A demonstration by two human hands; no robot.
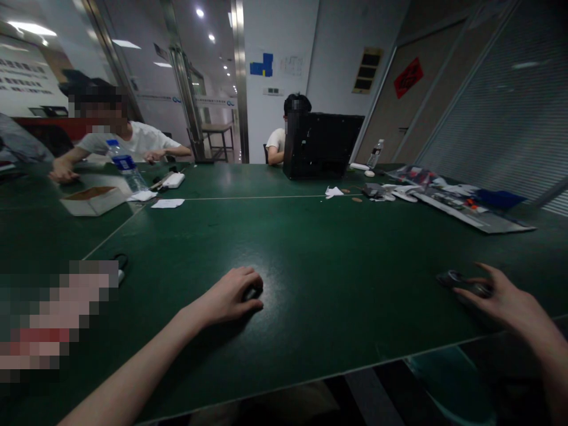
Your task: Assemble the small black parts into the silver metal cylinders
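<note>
My left hand [237,294] rests on the green table [310,248] near its middle, palm down, with the fingers curled in and the thumb stretched beside them. A dark shape shows between thumb and fingers, too shadowed to make out. At the right, my right hand [501,296] has its thumb and a finger on either side of a small dark rounded object [481,288], while another finger is raised. Just left of those fingertips lies a dark part [450,278], perhaps of the same object; its kind is unclear.
A black box-shaped case [326,145] stands at the far side, a person [277,142] behind it. Another person [146,139] sits far left, near a water bottle [124,163] and an open white box [93,201]. Clutter lies on a flat panel [483,219] at right.
</note>
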